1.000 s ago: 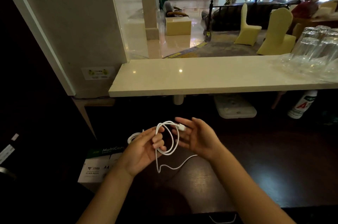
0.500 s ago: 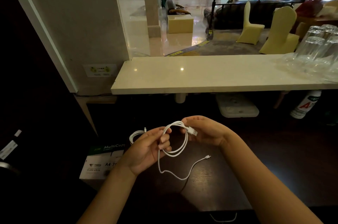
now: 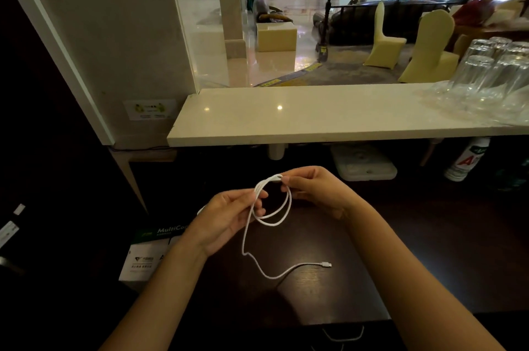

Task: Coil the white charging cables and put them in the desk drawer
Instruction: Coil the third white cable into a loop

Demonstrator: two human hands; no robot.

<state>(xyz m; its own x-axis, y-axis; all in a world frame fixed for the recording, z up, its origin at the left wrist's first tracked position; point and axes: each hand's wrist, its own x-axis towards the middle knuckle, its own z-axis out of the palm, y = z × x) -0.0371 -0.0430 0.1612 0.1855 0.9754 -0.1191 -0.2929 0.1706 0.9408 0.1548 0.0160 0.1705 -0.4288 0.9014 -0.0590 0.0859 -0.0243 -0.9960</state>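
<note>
A white charging cable [image 3: 282, 217] hangs in a loose double loop between both hands above the dark desk [image 3: 415, 259]. My left hand [image 3: 226, 220] pinches the loop's left side between thumb and fingers. At the top of the loop my right hand [image 3: 313, 190] pinches one of the cable's ends. The free tail drops down onto the desk and ends in a small plug [image 3: 326, 264]. A second white cable [image 3: 201, 209] peeks out behind my left hand. Part of a metal drawer handle [image 3: 343, 335] shows at the bottom edge.
A cream counter shelf [image 3: 315, 118] runs above the desk, with several upturned glasses [image 3: 492, 75] at its right end. Under it lie a white flat box [image 3: 363, 164] and a white bottle [image 3: 466, 160]. A pack of A4 paper [image 3: 151, 250] sits at the desk's left edge.
My right hand went from open beside the loop to pinching the cable's end at the top. The free tail slid right, so its plug now lies further out on the desk.
</note>
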